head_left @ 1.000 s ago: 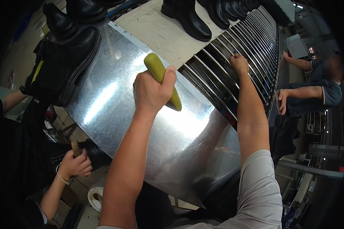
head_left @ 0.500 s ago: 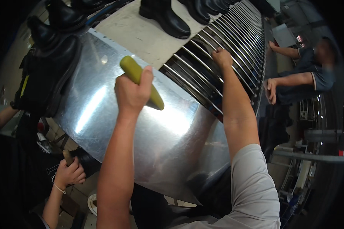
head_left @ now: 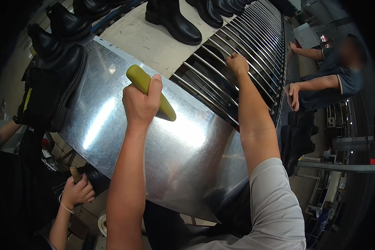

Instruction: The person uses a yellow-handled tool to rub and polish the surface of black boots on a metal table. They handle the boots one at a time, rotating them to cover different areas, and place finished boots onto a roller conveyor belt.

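While my left hand (head_left: 141, 104) stays out over the shiny metal sheet (head_left: 112, 137), its fingers are clamped tight around the yellow-green handle (head_left: 151, 92), which slants across the fist with its thin end pointing toward the roller rack (head_left: 241, 58). I judge the handle stiff, light and smooth, perhaps a little slick, so the thick middle is the place to grip it. My right hand (head_left: 236, 63) rests curled on the rack's bars, fingers together. Black boots (head_left: 173, 18) stand on the bench (head_left: 143, 41) beyond. A co-worker's hand (head_left: 77, 192) grips a brush low on my left.
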Tool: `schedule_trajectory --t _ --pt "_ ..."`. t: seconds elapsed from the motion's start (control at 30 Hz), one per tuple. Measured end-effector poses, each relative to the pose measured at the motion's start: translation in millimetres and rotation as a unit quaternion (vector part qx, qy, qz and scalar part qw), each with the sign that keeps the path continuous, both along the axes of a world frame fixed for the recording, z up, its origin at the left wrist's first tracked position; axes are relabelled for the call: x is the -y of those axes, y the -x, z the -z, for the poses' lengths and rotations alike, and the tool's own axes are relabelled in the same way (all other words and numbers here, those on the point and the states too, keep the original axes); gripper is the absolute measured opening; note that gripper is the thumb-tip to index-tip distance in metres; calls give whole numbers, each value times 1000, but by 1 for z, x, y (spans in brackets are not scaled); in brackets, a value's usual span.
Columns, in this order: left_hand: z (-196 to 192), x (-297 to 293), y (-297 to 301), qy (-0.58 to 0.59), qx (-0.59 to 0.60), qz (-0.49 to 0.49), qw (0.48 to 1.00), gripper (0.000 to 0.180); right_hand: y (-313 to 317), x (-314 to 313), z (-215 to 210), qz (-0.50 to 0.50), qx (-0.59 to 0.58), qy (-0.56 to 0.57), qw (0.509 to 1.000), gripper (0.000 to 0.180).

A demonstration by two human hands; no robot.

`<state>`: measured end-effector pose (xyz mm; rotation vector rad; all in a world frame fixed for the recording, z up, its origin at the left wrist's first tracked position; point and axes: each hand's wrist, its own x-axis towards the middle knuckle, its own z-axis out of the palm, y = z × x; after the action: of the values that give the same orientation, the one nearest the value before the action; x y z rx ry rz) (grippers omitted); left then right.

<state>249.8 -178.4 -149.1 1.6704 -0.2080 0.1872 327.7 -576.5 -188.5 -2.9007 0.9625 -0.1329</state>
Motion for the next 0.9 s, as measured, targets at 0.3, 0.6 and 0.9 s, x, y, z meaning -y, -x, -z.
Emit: schedule_trajectory --t 0.3,0.6,0.9 --pt "-2 -1 0 -1 2 -13 1000 37 2 -13 -8 7 -15 -5 1000 32" --pt "1 -5 0 -22 -3 -14 1000 37 3 -17 -1 -7 -25 1 1000 39" --pt "1 -2 -2 -6 -2 -22 1000 40 12 -28 -13 8 -19 -19 1000 35"
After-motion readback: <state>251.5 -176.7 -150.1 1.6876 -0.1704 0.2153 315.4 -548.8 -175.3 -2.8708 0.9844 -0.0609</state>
